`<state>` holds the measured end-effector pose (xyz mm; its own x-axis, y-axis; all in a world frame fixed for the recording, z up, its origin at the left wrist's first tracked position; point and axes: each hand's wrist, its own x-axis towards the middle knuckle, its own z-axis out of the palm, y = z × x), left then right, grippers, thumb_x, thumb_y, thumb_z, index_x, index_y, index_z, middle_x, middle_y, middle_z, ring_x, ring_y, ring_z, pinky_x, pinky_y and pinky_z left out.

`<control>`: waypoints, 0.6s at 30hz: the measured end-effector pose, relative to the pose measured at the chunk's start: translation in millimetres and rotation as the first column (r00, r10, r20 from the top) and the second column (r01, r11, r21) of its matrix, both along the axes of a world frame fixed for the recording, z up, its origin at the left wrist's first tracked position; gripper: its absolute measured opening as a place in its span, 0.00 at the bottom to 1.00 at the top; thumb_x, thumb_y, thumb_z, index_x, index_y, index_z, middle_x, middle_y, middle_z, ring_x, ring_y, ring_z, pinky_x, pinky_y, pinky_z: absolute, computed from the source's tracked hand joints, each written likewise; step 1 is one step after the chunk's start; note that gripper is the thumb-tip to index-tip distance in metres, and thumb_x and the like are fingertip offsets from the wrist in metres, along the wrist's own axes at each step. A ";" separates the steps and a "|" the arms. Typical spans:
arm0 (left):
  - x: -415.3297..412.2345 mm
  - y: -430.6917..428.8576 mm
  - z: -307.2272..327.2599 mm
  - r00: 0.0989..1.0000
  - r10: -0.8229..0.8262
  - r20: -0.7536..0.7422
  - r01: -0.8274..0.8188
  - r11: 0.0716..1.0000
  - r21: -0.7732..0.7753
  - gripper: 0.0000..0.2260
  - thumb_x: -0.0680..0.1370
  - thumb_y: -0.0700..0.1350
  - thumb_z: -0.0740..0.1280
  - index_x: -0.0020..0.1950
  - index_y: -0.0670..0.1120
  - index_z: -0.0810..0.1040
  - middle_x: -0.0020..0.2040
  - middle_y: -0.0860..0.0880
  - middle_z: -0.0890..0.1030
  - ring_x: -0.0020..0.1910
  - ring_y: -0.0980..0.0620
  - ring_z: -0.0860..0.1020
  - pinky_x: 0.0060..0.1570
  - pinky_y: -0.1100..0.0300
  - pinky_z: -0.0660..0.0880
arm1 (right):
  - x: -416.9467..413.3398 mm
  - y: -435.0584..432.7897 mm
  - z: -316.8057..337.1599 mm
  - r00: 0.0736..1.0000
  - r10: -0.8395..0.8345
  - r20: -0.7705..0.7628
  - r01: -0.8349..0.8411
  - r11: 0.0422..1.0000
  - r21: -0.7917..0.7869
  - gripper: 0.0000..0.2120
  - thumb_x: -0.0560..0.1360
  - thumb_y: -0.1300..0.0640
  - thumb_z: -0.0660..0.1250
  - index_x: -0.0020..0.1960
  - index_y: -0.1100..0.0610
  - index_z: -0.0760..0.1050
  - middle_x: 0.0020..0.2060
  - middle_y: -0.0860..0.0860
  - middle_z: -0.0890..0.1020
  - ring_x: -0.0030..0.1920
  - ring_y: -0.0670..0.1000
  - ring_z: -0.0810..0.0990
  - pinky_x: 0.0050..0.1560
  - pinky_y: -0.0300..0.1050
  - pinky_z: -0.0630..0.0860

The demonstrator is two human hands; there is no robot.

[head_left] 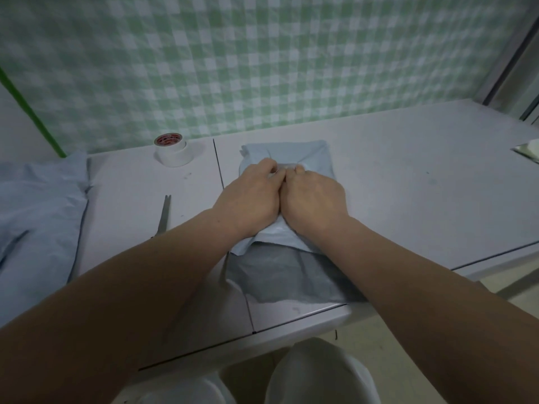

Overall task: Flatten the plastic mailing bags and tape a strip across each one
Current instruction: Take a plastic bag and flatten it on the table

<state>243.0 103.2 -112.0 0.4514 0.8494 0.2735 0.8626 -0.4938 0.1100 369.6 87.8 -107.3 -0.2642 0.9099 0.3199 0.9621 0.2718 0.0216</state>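
Pale trousered knees [306, 371] sit lowest in the frame, under the edge of the white laminate bench [408, 176], and both bare forearms reach out over it. On the bench, straight ahead, lies the pale blue plastic mailing bag [306, 153], folded into a soft packet with its grey inner flap [280, 275] spread toward the near edge. The left hand [248, 202] and right hand [316, 199] rest side by side on top of it, touching each other, fingers [269, 166] curled down and pressing what looks like a short white strip of tape [287, 166] at the packet's middle; nothing is lifted or pinched clear. This film seems thin, light and limp, probably slick enough to slide on the laminate and to spring back along its creases, so it wants flat palms and pressure outward from the centre rather than a pinch. For moving it, the folded edges look the firmest hold. A white tape roll with a red core label [172, 151] stands well to the left, steel scissors [163, 214] lie nearer, partly under the left forearm, and more crumpled pale blue bags [38, 205] are heaped at the far left.
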 end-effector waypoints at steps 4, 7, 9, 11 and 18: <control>-3.8 2.5 -1.4 0.999 0.033 0.033 -0.032 0.999 -0.016 0.16 0.82 0.46 0.53 0.68 0.43 0.70 0.64 0.45 0.69 0.56 0.46 0.73 0.50 0.53 0.72 | -1.4 15.7 -6.7 1.000 0.010 0.020 -0.008 0.991 -0.130 0.20 0.81 0.58 0.47 0.71 0.63 0.62 0.68 0.62 0.67 0.65 0.59 0.69 0.57 0.49 0.65; -11.9 6.9 -1.3 0.998 0.053 -0.023 -0.054 0.998 -0.037 0.19 0.83 0.47 0.51 0.73 0.43 0.65 0.68 0.45 0.66 0.60 0.46 0.71 0.54 0.54 0.68 | -2.6 23.5 -5.5 1.000 0.014 -0.019 -0.018 0.970 -0.244 0.24 0.82 0.52 0.44 0.76 0.60 0.52 0.76 0.59 0.53 0.75 0.56 0.53 0.72 0.55 0.52; -19.3 8.3 -0.1 0.991 0.092 -0.096 -0.098 0.993 -0.065 0.22 0.83 0.50 0.49 0.76 0.46 0.59 0.72 0.48 0.62 0.66 0.47 0.67 0.61 0.50 0.67 | -5.3 26.6 -4.2 0.999 0.028 -0.026 -0.034 0.951 -0.308 0.25 0.83 0.50 0.41 0.78 0.58 0.47 0.77 0.57 0.47 0.77 0.55 0.46 0.74 0.57 0.45; -25.0 7.5 2.9 0.978 0.121 -0.169 -0.138 0.986 -0.092 0.23 0.83 0.51 0.47 0.78 0.47 0.54 0.75 0.50 0.57 0.71 0.50 0.61 0.65 0.48 0.63 | -7.9 30.2 -2.9 0.999 0.037 -0.028 -0.044 0.937 -0.346 0.26 0.82 0.49 0.40 0.78 0.56 0.43 0.77 0.55 0.44 0.77 0.54 0.42 0.74 0.57 0.42; -37.8 1.8 9.2 0.925 0.110 -0.363 -0.215 0.940 -0.263 0.27 0.79 0.63 0.42 0.77 0.57 0.43 0.78 0.54 0.41 0.77 0.51 0.46 0.72 0.42 0.50 | 10.7 24.1 -0.5 0.998 0.057 -0.002 -0.054 0.920 -0.387 0.28 0.81 0.43 0.40 0.78 0.50 0.41 0.78 0.51 0.43 0.77 0.52 0.42 0.74 0.59 0.40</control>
<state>205.2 105.0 -102.9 0.3204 0.9364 -0.1431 0.9387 -0.3341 -0.0846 380.4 111.9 -107.9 -0.3191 0.9460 -0.0568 0.9455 0.3137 -0.0872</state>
